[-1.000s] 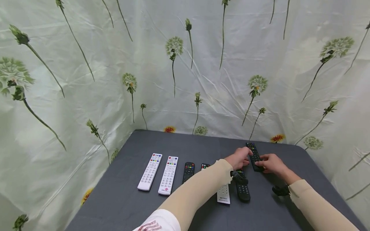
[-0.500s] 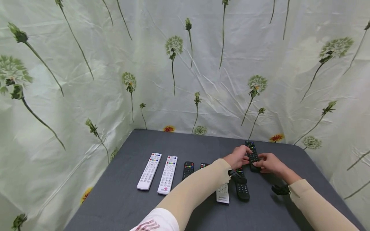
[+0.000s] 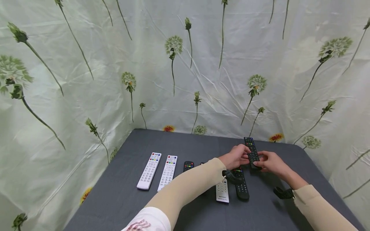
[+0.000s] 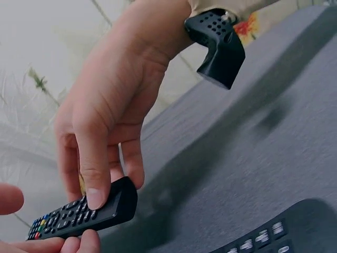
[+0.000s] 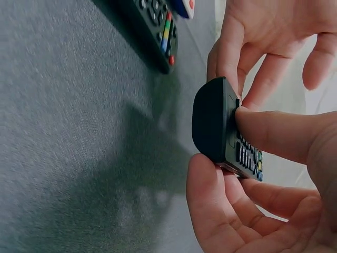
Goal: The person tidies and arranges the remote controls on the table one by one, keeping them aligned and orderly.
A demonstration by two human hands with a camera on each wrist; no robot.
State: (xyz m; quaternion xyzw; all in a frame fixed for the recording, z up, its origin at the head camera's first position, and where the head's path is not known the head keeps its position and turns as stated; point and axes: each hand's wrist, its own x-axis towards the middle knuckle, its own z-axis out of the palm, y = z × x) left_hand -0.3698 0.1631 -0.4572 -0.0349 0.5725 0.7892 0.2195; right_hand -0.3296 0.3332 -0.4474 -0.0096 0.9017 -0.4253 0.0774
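In the head view a black remote control with small buttons slants up off the dark tabletop. My right hand pinches its near end, thumb on the button face and fingers at the side and below; this shows in the right wrist view on the remote. My left hand is at the remote's left side, fingers touching its edge. In the left wrist view the left thumb stays apart from the remote. Another black remote lies partly under the left wrist.
A light remote lies left of that black one. Two white remotes lie farther left. Black remotes are partly hidden by the left sleeve. A floral curtain hangs behind the table.
The remote in my hands has risen off the table and shifted slightly left. My left forearm has moved left, covering more of the middle remotes.
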